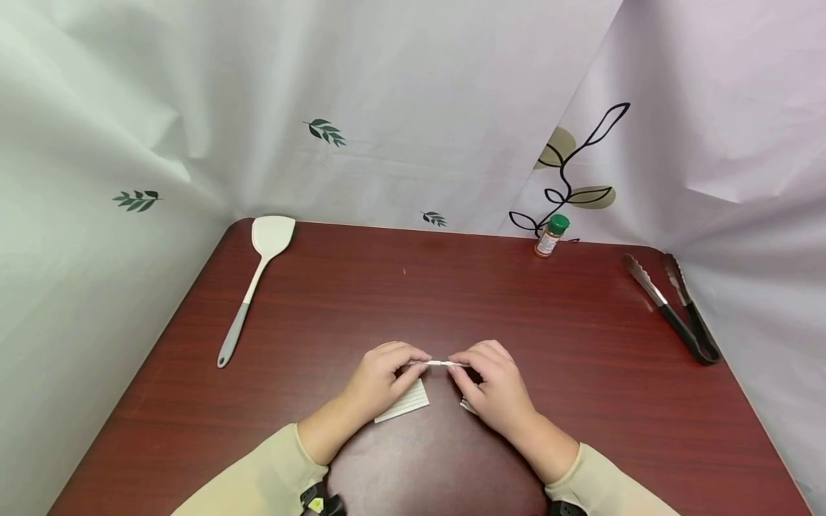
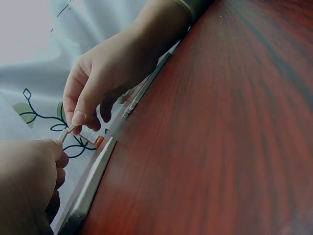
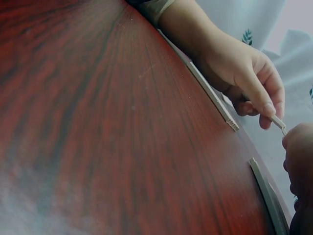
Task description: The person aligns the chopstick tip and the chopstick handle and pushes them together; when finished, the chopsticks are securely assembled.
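Note:
Near the front of the table, both hands meet over a thin whitish stick [image 1: 436,363] with a small notch or joint near its middle. My left hand [image 1: 381,380] pinches its left end between thumb and fingers. Its other end is pinched by my right hand [image 1: 495,387]. The fingertips hide most of the stick, so I cannot tell whether it is one piece or two. Under the left hand lies a flat white panel with parallel lines [image 1: 405,403]. A similar pale panel [image 3: 269,196] lies beneath the right hand, largely covered in the head view.
A white turner [image 1: 261,269] with a grey handle lies at the left. At the back right stands a small spice bottle [image 1: 548,240] with a green cap. Metal tongs [image 1: 684,319] with black handles lie open near the right edge. White curtains [image 1: 413,93] surround the dark red table [image 1: 361,287].

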A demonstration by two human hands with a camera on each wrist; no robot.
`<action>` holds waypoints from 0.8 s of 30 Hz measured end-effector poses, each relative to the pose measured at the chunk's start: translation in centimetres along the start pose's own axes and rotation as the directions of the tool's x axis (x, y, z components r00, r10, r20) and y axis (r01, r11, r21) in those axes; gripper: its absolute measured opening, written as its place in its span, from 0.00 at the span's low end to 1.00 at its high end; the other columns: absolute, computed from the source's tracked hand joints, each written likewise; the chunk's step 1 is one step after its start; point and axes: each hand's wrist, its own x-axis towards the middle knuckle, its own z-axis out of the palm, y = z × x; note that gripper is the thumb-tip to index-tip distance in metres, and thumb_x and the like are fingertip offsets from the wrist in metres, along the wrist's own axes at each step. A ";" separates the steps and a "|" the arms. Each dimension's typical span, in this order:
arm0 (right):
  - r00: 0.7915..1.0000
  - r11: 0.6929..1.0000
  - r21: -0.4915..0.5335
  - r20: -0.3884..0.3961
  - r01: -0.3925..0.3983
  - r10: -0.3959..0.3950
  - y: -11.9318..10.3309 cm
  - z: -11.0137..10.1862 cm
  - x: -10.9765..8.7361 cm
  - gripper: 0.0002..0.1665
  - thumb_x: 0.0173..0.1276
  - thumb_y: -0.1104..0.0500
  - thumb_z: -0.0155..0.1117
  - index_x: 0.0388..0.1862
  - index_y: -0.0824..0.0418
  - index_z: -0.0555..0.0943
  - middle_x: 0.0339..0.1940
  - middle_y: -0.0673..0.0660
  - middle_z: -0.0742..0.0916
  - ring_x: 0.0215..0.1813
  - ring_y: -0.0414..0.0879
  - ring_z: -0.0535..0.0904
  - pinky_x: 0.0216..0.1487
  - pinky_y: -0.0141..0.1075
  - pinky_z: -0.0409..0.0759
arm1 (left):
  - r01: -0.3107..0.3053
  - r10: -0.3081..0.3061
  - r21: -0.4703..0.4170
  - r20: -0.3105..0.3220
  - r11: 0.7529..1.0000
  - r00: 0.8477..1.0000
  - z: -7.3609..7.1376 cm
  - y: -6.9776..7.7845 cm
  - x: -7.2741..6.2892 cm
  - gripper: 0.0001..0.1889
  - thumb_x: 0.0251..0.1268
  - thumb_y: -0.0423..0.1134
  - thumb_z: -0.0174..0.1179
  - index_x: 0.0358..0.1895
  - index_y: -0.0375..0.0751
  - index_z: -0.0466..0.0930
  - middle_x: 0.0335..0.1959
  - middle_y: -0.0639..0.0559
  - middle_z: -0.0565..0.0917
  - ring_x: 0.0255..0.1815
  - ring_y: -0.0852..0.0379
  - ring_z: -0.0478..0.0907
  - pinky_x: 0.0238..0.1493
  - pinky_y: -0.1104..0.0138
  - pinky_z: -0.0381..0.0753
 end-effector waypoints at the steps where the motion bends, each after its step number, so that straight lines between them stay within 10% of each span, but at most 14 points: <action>1: 1.000 1.000 0.002 0.000 0.001 -0.001 0.0 0.0 0.0 0.05 0.68 0.62 0.76 0.42 0.56 0.91 0.36 0.44 0.88 0.42 0.46 0.81 0.50 0.35 0.74 | 0.000 0.000 0.000 0.004 1.000 1.000 0.0 0.0 0.0 0.07 0.65 0.31 0.74 0.45 0.43 0.90 0.39 0.56 0.90 0.37 0.62 0.82 0.40 0.67 0.81; 16: 1.000 1.000 0.030 0.007 -0.001 0.001 0.0 0.1 0.0 0.06 0.66 0.64 0.77 0.42 0.59 0.90 0.36 0.46 0.88 0.43 0.47 0.81 0.49 0.33 0.74 | -0.052 0.052 0.017 0.004 0.999 0.999 0.0 -0.1 0.1 0.08 0.65 0.31 0.74 0.44 0.44 0.90 0.38 0.56 0.89 0.36 0.62 0.82 0.41 0.65 0.81; 24: 1.000 1.000 0.024 0.001 -0.007 0.006 0.1 0.2 0.0 0.07 0.66 0.66 0.76 0.42 0.60 0.90 0.36 0.46 0.88 0.43 0.47 0.80 0.50 0.34 0.74 | 0.032 -0.032 0.013 0.000 0.999 0.999 0.0 -0.2 -0.1 0.04 0.67 0.33 0.73 0.42 0.42 0.89 0.35 0.56 0.86 0.32 0.63 0.78 0.35 0.72 0.78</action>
